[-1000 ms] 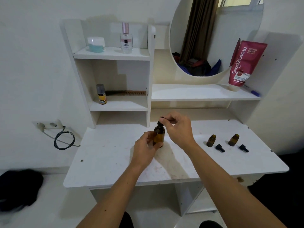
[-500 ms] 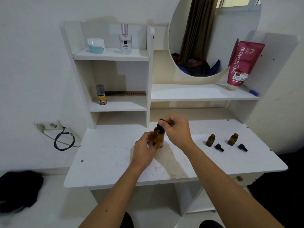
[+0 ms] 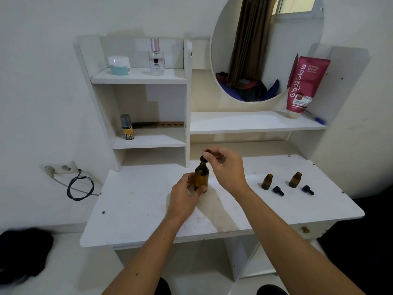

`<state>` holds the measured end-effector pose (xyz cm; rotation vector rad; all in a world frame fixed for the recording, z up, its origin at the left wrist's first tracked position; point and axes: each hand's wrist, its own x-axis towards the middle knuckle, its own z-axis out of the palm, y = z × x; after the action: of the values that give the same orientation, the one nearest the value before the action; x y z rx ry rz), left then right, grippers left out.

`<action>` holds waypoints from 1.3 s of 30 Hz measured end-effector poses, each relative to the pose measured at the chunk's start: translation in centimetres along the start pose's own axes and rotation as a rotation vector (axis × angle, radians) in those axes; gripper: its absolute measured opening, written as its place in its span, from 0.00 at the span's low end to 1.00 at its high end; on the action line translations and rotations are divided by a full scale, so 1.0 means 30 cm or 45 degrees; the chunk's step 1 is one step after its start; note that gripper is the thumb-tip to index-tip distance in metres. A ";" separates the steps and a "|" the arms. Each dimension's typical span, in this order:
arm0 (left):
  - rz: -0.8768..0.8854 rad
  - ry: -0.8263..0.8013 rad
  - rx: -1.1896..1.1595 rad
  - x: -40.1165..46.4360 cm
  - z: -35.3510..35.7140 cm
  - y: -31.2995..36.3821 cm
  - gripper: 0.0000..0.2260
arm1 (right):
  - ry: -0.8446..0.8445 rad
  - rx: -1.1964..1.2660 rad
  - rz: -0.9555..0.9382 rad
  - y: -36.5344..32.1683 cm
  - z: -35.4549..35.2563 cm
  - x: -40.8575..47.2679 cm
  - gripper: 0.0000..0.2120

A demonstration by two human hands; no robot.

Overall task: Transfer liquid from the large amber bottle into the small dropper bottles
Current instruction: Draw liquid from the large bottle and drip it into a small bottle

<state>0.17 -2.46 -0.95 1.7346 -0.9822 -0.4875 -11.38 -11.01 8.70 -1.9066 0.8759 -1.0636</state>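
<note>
The large amber bottle [image 3: 201,176] stands upright at the middle of the white desk [image 3: 138,209]. My left hand [image 3: 184,199] grips its lower body. My right hand [image 3: 225,167] pinches the black dropper cap [image 3: 204,156] just above the bottle's neck; whether the cap still touches the neck is unclear. Two small amber dropper bottles [image 3: 267,181] [image 3: 295,179] stand uncapped to the right. A loose black dropper cap lies in front of each [image 3: 278,190] [image 3: 308,189].
White shelves rise behind the desk, holding a jar [image 3: 118,65], a perfume bottle [image 3: 156,58], a yellow spray can [image 3: 127,127], a comb [image 3: 158,125] and a red tube [image 3: 305,86]. A round mirror [image 3: 265,47] hangs above. A socket with a black cable [image 3: 79,188] is on the left wall.
My right hand has raised the black cap slightly above the large bottle's neck. My left hand stays on the bottle. The small bottles have not moved.
</note>
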 end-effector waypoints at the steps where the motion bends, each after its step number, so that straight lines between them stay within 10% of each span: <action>1: -0.005 0.000 0.000 -0.002 0.001 0.002 0.22 | 0.013 0.029 -0.016 -0.016 -0.009 0.004 0.06; 9: -0.062 0.256 -0.019 -0.089 0.025 0.022 0.22 | 0.174 0.139 -0.182 -0.089 -0.162 0.021 0.09; 19: 0.034 -0.106 -0.125 -0.124 0.216 0.098 0.23 | 0.315 0.075 -0.085 0.028 -0.357 -0.051 0.06; 39: 0.151 -0.027 -0.004 0.004 0.327 0.108 0.12 | 0.190 -0.100 -0.033 0.183 -0.273 -0.046 0.00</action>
<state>-8.04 -8.71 -1.70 1.6608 -1.0918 -0.4309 -20.28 -14.79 6.39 -1.9266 0.9922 -1.2155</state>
